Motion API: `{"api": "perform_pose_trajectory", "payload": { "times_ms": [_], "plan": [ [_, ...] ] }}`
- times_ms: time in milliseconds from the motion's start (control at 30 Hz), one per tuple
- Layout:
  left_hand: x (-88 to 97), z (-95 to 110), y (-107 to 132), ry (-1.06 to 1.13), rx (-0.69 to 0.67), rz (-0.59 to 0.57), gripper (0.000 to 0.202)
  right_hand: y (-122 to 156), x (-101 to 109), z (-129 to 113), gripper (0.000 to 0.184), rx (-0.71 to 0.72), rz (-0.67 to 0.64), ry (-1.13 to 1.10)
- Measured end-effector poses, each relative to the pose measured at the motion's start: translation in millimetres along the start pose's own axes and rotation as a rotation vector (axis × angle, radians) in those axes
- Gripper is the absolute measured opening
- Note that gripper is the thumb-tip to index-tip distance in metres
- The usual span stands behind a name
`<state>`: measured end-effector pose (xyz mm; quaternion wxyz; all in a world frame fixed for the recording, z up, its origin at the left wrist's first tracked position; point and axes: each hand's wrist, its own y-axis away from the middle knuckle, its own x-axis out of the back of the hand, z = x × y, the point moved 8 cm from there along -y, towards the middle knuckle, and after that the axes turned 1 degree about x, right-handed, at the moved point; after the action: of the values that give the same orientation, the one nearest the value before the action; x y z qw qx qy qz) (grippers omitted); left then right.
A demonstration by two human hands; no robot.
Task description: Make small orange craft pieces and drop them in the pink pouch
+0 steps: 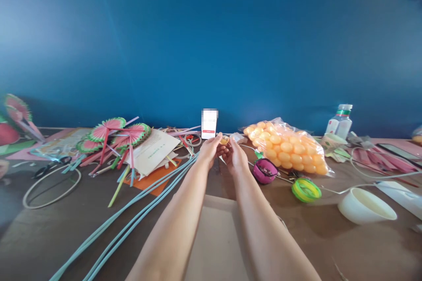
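Observation:
Both arms reach forward, and my hands meet near the blue panel. Between their fingertips is a small round yellow thing (224, 140), too small and partly covered to name. My left hand (210, 150) pinches it from the left with closed fingers. On the other side my right hand (236, 154) grips it, fingers curled. A phone (209, 125) with a lit screen stands upright just behind my left hand. To the right of my hands lies a clear bag of orange balls (290, 147). A purple bowl (264, 171) with small dark bits sits nearer to me.
Pale blue tubes (141, 204) run along my left arm. Pink paper fans (110, 134), scissors (52, 167) and papers (153, 151) lie left. Rightward are a yellow-green ring stack (306, 190), a white cup (356, 208) and a bottle (343, 123). The blue panel (211, 44) rises behind.

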<state>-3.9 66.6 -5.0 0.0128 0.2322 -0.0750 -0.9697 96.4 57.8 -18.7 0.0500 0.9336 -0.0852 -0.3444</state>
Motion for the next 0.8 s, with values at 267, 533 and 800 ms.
{"api": "perform_pose_trajectory", "payload": {
  "times_ms": [267,533,800],
  "plan": [
    [-1.8,0.6,1.4,0.028,0.009,-0.015,0.04,-0.5,1.6,0.7,0.017,-0.001,-0.015,-0.001],
    [-2.5,-0.9,1.9,0.048,0.016,-0.001,0.04,-0.9,3.1,-1.0,0.019,0.02,0.021,0.017],
    [-4.5,0.8,3.6,0.005,0.004,-0.029,0.035,-0.6,0.9,0.4,0.023,0.012,-0.002,0.026]
  ]
}}
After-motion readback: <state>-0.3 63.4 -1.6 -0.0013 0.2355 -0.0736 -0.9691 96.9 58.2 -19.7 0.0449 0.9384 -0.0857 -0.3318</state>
